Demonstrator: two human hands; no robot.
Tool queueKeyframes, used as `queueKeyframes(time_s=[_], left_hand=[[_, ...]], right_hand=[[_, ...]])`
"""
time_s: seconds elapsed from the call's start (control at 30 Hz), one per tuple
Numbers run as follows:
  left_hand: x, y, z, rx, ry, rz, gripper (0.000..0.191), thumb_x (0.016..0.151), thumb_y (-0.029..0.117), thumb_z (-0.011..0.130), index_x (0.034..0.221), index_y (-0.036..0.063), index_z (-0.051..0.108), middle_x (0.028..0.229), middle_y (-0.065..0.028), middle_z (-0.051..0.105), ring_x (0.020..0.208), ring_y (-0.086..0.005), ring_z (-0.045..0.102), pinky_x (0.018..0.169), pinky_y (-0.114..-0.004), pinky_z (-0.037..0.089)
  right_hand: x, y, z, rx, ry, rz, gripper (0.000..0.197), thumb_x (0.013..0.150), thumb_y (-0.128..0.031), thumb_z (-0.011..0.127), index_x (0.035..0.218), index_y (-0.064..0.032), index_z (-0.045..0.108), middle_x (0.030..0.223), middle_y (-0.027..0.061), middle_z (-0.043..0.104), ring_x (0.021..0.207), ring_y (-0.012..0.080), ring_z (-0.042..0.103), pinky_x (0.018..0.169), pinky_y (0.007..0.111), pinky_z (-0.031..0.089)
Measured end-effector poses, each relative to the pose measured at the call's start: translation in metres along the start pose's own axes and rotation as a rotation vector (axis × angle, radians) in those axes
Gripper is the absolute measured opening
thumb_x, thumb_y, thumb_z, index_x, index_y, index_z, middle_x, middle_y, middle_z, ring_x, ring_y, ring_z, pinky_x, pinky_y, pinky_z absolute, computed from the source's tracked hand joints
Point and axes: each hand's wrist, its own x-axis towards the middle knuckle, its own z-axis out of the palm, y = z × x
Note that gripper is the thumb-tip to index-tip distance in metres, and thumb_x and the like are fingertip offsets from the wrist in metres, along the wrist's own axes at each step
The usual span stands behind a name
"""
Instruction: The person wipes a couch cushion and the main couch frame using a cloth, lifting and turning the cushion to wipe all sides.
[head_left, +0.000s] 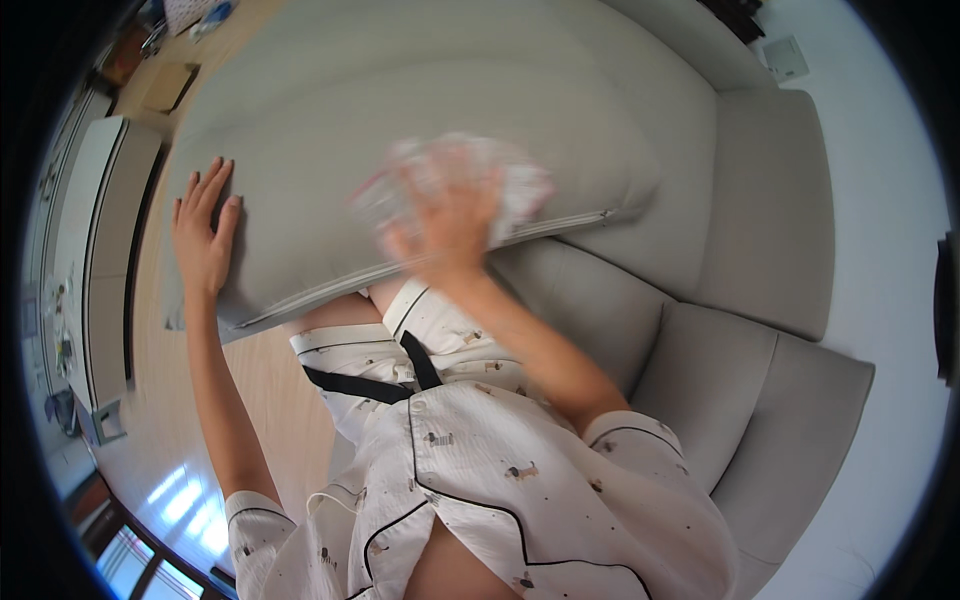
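Observation:
A large grey sofa cushion (322, 202) lies across my lap, its zipped seam facing me. My left hand (206, 229) rests spread on the cushion's left end, fingers apart, holding nothing. Near the cushion's middle, my right hand (450, 217) presses a crumpled whitish cloth with pinkish edges (525, 184) against the cover. Both that hand and the cloth are blurred by motion. The fingers lie over the cloth, and its underside is hidden.
The grey sofa's seat and back (705, 382) extend to my right, beside a pale wall (892, 300). A long low cabinet (105, 262) with small items on it stands at the left. A cardboard-coloured box (169, 86) sits on the light wood floor (277, 397).

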Motion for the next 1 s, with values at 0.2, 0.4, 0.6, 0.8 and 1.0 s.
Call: queueKeyframes(time_s=[0.2, 0.4, 0.6, 0.8, 1.0], left_hand=[[0.037, 0.107, 0.025, 0.006, -0.186, 0.079, 0.048, 0.106, 0.037, 0.047, 0.151, 0.0202, 0.053, 0.158, -0.0055, 0.048, 0.151, -0.0353, 0.034, 0.124, -0.055, 0.018], [0.048, 0.129, 0.033, 0.041, -0.225, 0.050, 0.048, 0.108, 0.042, 0.042, 0.151, 0.0226, 0.053, 0.159, -0.0042, 0.047, 0.151, -0.0339, 0.035, 0.125, -0.054, 0.018], [0.053, 0.141, 0.044, 0.104, -0.167, 0.108, 0.048, 0.108, 0.042, 0.042, 0.152, 0.0242, 0.051, 0.158, -0.0040, 0.048, 0.151, -0.0340, 0.035, 0.125, -0.054, 0.019], [0.056, 0.131, 0.048, 0.045, -0.141, 0.111, 0.047, 0.107, 0.035, 0.041, 0.146, 0.0116, 0.055, 0.155, -0.0110, 0.050, 0.146, -0.0371, 0.040, 0.123, -0.053, 0.025], [0.049, 0.138, 0.047, -0.184, -0.073, 0.073, 0.030, 0.101, 0.010, 0.048, 0.127, -0.0011, 0.058, 0.141, -0.0214, 0.057, 0.135, -0.0418, 0.049, 0.119, -0.053, 0.033]], right_hand=[[0.009, -0.021, 0.018, 0.233, -0.129, -0.263, 0.074, 0.083, -0.053, 0.070, 0.148, -0.0238, 0.053, 0.157, 0.0123, 0.045, 0.151, 0.0373, 0.032, 0.120, 0.067, 0.019], [-0.003, 0.158, -0.059, -0.211, -0.037, 0.203, 0.063, 0.092, -0.043, 0.064, 0.151, -0.0234, 0.051, 0.160, 0.0143, 0.040, 0.152, 0.0355, 0.030, 0.119, 0.070, 0.012], [-0.011, 0.280, -0.071, -0.203, 0.219, 0.749, 0.057, 0.100, -0.038, 0.055, 0.150, -0.0111, 0.051, 0.166, 0.0157, 0.030, 0.155, 0.0376, 0.022, 0.122, 0.067, 0.006], [0.044, 0.090, -0.031, -0.122, -0.102, 0.219, 0.054, 0.097, -0.042, 0.056, 0.141, -0.0122, 0.061, 0.155, 0.0164, 0.046, 0.150, 0.0384, 0.031, 0.123, 0.062, 0.011], [0.097, 0.007, 0.021, 0.081, -0.224, -0.013, 0.048, 0.097, -0.039, 0.056, 0.134, -0.0105, 0.066, 0.150, 0.0151, 0.050, 0.147, 0.0374, 0.036, 0.123, 0.058, 0.017]])
